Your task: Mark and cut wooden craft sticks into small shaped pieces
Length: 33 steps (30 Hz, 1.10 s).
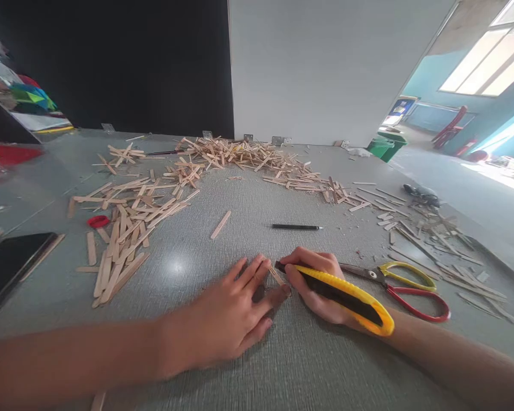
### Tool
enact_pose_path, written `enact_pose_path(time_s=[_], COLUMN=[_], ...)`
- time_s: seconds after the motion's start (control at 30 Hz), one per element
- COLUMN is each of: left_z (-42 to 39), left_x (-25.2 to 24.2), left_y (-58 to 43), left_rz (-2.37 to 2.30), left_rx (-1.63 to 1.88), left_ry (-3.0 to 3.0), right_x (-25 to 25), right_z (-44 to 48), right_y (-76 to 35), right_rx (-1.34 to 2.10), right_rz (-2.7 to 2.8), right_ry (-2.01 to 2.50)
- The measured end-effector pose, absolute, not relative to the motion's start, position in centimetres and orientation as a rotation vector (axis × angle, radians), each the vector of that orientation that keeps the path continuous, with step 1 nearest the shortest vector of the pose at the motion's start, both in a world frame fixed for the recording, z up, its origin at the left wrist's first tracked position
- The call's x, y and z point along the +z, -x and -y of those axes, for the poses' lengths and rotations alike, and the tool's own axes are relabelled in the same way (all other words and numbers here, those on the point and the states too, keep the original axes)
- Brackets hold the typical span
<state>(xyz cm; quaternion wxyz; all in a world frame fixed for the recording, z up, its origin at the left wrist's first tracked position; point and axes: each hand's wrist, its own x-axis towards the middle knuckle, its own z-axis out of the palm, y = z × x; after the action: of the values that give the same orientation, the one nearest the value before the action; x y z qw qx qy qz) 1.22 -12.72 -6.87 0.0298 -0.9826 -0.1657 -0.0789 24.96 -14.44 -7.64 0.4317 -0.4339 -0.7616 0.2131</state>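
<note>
A small wooden craft stick (276, 277) with a mark or cut on its face lies on the grey tabletop between my two hands. My left hand (235, 308) pins it there, its fingertips at both ends of the stick and its fingers partly spread. Wrapped in my right hand (321, 279) is a yellow and black utility knife (346, 299), its tip close to the stick's upper end. Whether the blade touches the wood I cannot tell. Beside my right wrist rest scissors (389, 277) with one yellow and one red handle.
Ahead lie a black pen (297, 227) and a single craft stick (221, 225). Heaps of sticks (120, 251) curve round the left and back; slivers (449, 245) litter the right. A phone (17, 268) and red ring (98, 221) sit left. A panel (317, 74) stands behind.
</note>
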Motion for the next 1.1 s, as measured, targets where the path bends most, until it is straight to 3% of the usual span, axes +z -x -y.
enact_pose_path(time_s=[1.1], left_z=[12.6], left_x=[-5.6], left_y=[-1.6], left_rz=[0.552], left_rx=[-0.015], left_ry=[3.14], right_x=[-7.6], right_z=[14.1], right_y=[-24.9], right_rx=[0.602], right_rz=[1.952], right_ry=[1.059])
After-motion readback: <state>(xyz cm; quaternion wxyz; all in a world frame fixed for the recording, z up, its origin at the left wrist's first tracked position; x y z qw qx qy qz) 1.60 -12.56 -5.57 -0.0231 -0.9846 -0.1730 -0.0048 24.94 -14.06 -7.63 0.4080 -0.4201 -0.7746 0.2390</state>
